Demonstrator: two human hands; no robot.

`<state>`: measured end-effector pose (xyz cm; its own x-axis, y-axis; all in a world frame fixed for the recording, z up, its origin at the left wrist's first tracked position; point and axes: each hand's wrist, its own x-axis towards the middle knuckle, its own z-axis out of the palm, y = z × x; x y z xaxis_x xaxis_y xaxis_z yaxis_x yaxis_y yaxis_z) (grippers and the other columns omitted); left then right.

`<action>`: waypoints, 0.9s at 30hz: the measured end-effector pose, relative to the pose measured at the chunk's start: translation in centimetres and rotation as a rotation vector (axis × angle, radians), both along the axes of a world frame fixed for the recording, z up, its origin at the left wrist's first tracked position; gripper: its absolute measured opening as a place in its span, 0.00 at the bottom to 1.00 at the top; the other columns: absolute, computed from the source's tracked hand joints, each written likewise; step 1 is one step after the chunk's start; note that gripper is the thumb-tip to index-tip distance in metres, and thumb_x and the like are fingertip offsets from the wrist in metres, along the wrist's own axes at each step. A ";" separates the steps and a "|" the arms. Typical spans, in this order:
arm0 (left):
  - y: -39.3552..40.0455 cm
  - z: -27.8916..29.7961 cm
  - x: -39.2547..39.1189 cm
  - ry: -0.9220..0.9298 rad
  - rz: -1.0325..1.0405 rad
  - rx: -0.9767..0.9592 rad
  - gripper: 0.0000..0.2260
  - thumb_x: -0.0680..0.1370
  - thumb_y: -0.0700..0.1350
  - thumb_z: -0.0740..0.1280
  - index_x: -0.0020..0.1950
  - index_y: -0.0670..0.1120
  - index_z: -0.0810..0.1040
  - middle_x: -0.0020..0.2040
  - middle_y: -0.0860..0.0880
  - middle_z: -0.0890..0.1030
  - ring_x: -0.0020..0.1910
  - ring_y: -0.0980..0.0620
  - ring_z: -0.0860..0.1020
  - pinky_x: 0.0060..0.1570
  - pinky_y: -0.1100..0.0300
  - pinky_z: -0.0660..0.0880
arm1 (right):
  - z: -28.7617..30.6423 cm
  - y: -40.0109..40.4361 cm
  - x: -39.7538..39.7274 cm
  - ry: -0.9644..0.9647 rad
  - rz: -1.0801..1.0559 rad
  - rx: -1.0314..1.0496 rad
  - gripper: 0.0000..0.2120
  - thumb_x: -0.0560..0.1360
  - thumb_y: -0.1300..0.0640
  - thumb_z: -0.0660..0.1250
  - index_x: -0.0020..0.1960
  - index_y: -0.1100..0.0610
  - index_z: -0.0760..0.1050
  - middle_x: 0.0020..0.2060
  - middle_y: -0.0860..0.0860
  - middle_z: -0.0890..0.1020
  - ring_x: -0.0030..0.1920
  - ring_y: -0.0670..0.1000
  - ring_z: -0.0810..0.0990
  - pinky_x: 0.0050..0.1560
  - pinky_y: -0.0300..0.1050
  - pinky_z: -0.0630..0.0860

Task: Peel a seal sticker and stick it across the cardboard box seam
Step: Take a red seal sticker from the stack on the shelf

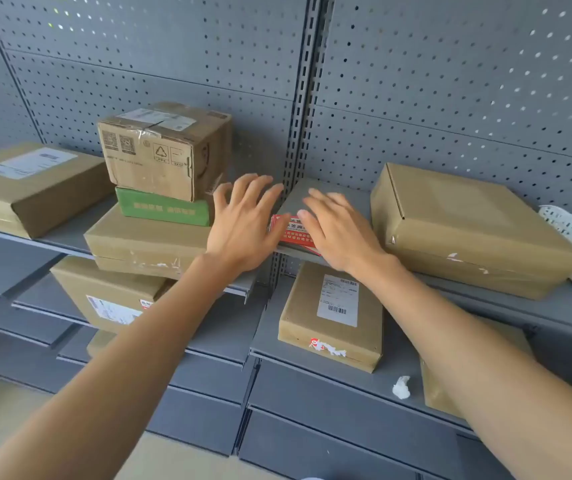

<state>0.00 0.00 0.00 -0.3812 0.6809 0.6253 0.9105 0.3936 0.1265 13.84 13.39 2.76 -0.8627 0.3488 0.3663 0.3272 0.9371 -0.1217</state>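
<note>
Both arms reach forward to the upper shelf (329, 199) of a grey pegboard rack. The left hand (243, 230) is spread flat, fingers splayed, holding nothing, just left of a red and white seal sticker sheet (286, 228) lying at the shelf's near edge. The right hand (338, 233) is also spread, palm down, resting over the right part of that sheet. Whether either hand pinches a sticker cannot be told. A flat cardboard box (464, 230) sits on the shelf to the right, near the right hand. To the left, a stack of boxes (159, 188) stands beside the left hand. A labelled box (333, 317) lies on the lower shelf.
</note>
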 end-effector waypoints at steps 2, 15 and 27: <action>0.0 -0.3 0.2 -0.039 -0.031 0.008 0.19 0.79 0.56 0.62 0.63 0.49 0.81 0.65 0.48 0.79 0.67 0.43 0.74 0.63 0.42 0.64 | -0.6 0.1 0.1 -0.058 -0.042 -0.038 0.25 0.85 0.45 0.52 0.71 0.60 0.74 0.76 0.56 0.71 0.76 0.56 0.65 0.70 0.57 0.70; 0.3 -1.2 0.8 -0.217 -0.059 -0.003 0.19 0.79 0.57 0.66 0.68 0.52 0.78 0.64 0.51 0.81 0.65 0.45 0.73 0.63 0.45 0.62 | -1.5 0.6 0.2 0.060 -0.060 -0.239 0.18 0.77 0.44 0.70 0.60 0.55 0.79 0.54 0.52 0.82 0.60 0.51 0.76 0.52 0.47 0.77; 0.3 -1.0 0.9 -0.320 -0.089 -0.002 0.23 0.80 0.58 0.67 0.72 0.52 0.74 0.65 0.51 0.81 0.66 0.46 0.73 0.65 0.45 0.62 | -0.1 0.1 0.0 0.212 -0.169 -0.444 0.14 0.76 0.51 0.74 0.59 0.56 0.80 0.55 0.53 0.83 0.51 0.50 0.83 0.50 0.42 0.81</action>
